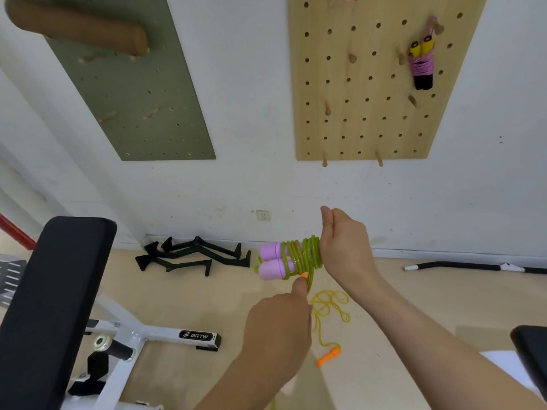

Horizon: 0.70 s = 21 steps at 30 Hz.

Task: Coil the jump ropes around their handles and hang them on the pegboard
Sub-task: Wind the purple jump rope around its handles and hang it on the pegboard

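From my end: right hand [344, 247] is closed round one end of the pink handles [273, 260], which lie side by side, roughly level, free ends pointing left. Thumb sticks up, fingers curled, so a tight hold on the handles. Green rope [305, 255] is wound in several turns round both handles, right up vs. the hand.

Left hand [278, 318] sits just below the bundle, thumb up, pinching the loose strand of green rope where it drops off the coils. Its fingers are hidden behind the back of the hand. There's a small orange bit by the thumb tip, can't tell what.

All this is held in the air in front of the wall, below the wooden pegboard [355, 119]. One wrapped rope [421, 65], pink cord w/ yellow-black handles, hangs on a peg at upper right of that board.

On the floor under the hands: a yellow rope [328, 303] in a loose tangle w/ an orange handle [327, 358]. Gym bench [56, 291] at left, black metal grips [192, 255] by the wall.
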Available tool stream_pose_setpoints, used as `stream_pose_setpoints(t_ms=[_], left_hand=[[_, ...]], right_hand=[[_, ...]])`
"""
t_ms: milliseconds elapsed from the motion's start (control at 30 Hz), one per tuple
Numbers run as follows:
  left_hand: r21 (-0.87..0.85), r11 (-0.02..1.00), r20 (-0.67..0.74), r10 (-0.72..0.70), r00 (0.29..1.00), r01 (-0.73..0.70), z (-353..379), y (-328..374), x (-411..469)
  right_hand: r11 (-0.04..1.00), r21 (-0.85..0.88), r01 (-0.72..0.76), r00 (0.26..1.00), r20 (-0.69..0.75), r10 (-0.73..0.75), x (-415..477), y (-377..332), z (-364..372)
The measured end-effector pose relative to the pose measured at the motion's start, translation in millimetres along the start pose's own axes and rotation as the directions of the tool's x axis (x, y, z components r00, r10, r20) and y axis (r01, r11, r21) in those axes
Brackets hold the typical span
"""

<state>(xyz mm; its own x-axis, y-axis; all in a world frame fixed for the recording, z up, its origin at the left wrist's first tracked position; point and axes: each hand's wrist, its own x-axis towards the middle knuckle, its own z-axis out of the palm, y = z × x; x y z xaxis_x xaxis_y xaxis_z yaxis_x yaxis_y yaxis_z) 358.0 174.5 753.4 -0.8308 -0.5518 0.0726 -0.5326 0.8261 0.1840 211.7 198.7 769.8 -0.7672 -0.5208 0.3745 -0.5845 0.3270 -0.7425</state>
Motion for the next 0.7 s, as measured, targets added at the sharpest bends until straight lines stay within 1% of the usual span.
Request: stream_pose_setpoints(t_ms=[33,67,133,200,267,333,367,400,433,467,500,533,567,600,633,667,700], left_hand=[[0.15,0.987,0.004,0.052,0.999,-0.052,-7,1,-2],[0.257,0.96,-0.019,0.117,0.993,-0.108,-11,2,-3],[0.339,0.923,-0.063,0.214,0.975,-0.181,-14,0,-4],[0.338,0.908,-0.056,0.281,0.958,-0.246,-16,-8,-1],[0.301,0.899,-0.06,0.35,0.935,-0.317,-29,-17,4],[0.224,0.888,-0.097,0.43,0.898,-0.401,-45,-22,9],[0.245,0.87,-0.109,0.463,0.879,-0.428,-53,-22,12],[0.273,0.857,-0.077,0.472,0.878,-0.436,-58,-24,18],[0.244,0.869,-0.057,0.456,0.888,-0.431,-60,-28,25],[0.163,0.895,-0.041,0.426,0.904,-0.415,-65,-32,30],[0.082,0.909,-0.093,0.415,0.905,-0.409,-67,-36,33],[-0.025,0.927,-0.153,0.367,0.918,-0.375,-70,-40,36],[-0.188,0.928,-0.162,0.293,0.942,-0.321,-73,-43,38],[-0.359,0.901,-0.106,0.221,0.969,-0.245,-72,-48,40],[-0.52,0.837,-0.032,0.179,0.983,-0.169,-72,-51,42],[-0.63,0.767,0.023,0.17,0.985,-0.117,-71,-52,44],[-0.692,0.714,0.038,0.181,0.983,-0.104,-70,-52,45]], right_hand=[[0.999,-0.047,0.024,0.999,0.023,-0.023,-1,0,0],[0.995,-0.092,0.044,0.998,0.044,-0.04,-1,0,0],[0.975,-0.196,0.106,0.992,0.093,-0.089,-3,-1,-1],[0.938,-0.294,0.185,0.973,0.19,-0.132,-5,-4,-5],[0.905,-0.334,0.265,0.942,0.291,-0.168,-7,-6,-11],[0.894,-0.297,0.336,0.905,0.364,-0.219,-6,-8,-19],[0.89,-0.259,0.375,0.88,0.401,-0.254,-5,-10,-23],[0.884,-0.22,0.412,0.851,0.438,-0.288,-5,-11,-27],[0.878,-0.186,0.44,0.823,0.474,-0.312,-5,-11,-31],[0.869,-0.158,0.47,0.798,0.496,-0.341,-6,-11,-34],[0.863,-0.131,0.488,0.782,0.505,-0.366,-7,-12,-38],[0.871,-0.093,0.482,0.78,0.499,-0.378,-9,-13,-41],[0.893,-0.041,0.448,0.791,0.484,-0.374,-11,-15,-45],[0.917,0.015,0.398,0.808,0.469,-0.358,-12,-17,-49],[0.935,0.071,0.348,0.826,0.448,-0.341,-12,-19,-52],[0.947,0.124,0.296,0.847,0.425,-0.32,-12,-22,-54],[0.952,0.183,0.245,0.865,0.402,-0.299,-12,-24,-56]])
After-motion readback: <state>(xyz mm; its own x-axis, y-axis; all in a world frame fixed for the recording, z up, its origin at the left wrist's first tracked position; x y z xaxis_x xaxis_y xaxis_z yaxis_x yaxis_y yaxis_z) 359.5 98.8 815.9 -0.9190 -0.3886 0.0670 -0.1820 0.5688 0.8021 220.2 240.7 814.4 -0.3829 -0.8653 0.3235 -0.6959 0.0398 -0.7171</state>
